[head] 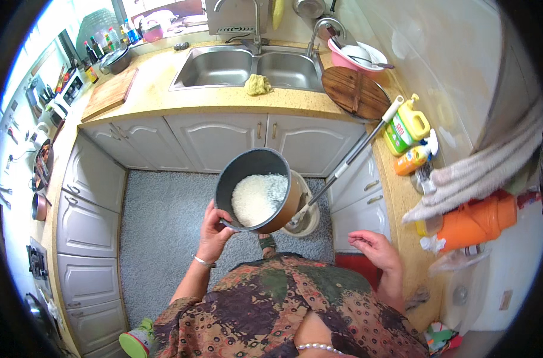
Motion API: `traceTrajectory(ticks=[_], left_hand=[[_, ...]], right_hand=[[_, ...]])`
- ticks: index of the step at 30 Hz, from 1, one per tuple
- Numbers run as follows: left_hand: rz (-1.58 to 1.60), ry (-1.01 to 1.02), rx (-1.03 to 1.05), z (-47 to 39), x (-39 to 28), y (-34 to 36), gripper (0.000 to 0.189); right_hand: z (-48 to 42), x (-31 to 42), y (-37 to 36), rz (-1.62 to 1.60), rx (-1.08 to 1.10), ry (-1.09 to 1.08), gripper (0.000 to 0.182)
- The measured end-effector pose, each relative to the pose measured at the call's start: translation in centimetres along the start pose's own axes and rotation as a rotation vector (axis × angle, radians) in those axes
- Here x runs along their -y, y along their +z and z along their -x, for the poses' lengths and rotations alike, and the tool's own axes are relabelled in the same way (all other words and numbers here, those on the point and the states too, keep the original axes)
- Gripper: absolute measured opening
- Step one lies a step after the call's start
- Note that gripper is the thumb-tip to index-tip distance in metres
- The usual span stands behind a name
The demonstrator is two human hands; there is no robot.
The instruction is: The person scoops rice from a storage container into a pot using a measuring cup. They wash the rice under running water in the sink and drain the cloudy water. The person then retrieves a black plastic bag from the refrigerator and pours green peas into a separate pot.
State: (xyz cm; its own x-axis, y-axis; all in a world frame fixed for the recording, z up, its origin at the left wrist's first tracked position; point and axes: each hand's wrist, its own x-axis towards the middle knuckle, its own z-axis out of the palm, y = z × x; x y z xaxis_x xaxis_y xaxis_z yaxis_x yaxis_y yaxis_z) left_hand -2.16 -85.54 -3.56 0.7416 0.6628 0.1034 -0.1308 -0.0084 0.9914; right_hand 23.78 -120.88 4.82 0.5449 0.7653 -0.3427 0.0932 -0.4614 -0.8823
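Observation:
My left hand (216,230) grips the near rim of a deep cooking pot (286,215), dark inside and brown outside. The pot is held above the floor in front of my body, tilted so that its inside faces me. White rice grains (253,199) cover much of its bottom, with a patch of dark base showing through at the right. To the right, my right hand (373,248) hangs in the air by the cabinet, fingers together and slightly bent, holding nothing that I can see.
A mop (338,172) leans from the right counter into a bucket (314,221) just beyond the pot. Ahead is a double steel sink (220,67) with a yellow cloth (257,85) on its front edge. A wooden lid (356,94) and detergent bottles (405,125) stand right; a cutting board (110,95) lies left.

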Motion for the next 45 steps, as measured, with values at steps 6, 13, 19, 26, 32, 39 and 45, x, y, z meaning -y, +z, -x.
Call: traceTrajectory(ticks=[6, 13, 19, 26, 32, 39, 45], left_hand=[[-0.144, -0.004, -0.113, -5.8, -1.7, -4.5, 0.031], [-0.178, -0.006, -0.321, -9.3, -4.2, -8.7, 0.031], [-0.191, 0.017, -0.377, -13.8, -3.8, -14.1, 0.03], [-0.266, 0.036, -0.179, -25.6, -2.5, -21.4, 0.027], [-0.184, 0.054, 0.043, -36.8, -2.0, -21.5, 0.032], [-0.182, 0.087, 0.23, -48.1, -2.2, -15.3, 0.033], [-0.199, 0.088, 0.332, -56.7, -1.0, -9.3, 0.035]], right_hand=[[-11.1, 0.8, -0.2, -0.087, 0.099, 0.012, 0.028], [-22.0, 4.8, 0.4, 0.006, 0.212, -0.054, 0.029], [-30.3, 8.5, 3.2, 0.107, 0.228, -0.113, 0.034], [-36.9, 14.2, 5.5, 0.037, 0.127, -0.078, 0.038], [-39.5, 18.7, 0.9, 0.27, -0.168, -0.07, 0.039], [-50.2, 22.9, -13.8, 0.446, -0.576, -0.254, 0.038], [-63.6, 23.5, -26.2, 0.479, -0.858, -0.196, 0.046]])
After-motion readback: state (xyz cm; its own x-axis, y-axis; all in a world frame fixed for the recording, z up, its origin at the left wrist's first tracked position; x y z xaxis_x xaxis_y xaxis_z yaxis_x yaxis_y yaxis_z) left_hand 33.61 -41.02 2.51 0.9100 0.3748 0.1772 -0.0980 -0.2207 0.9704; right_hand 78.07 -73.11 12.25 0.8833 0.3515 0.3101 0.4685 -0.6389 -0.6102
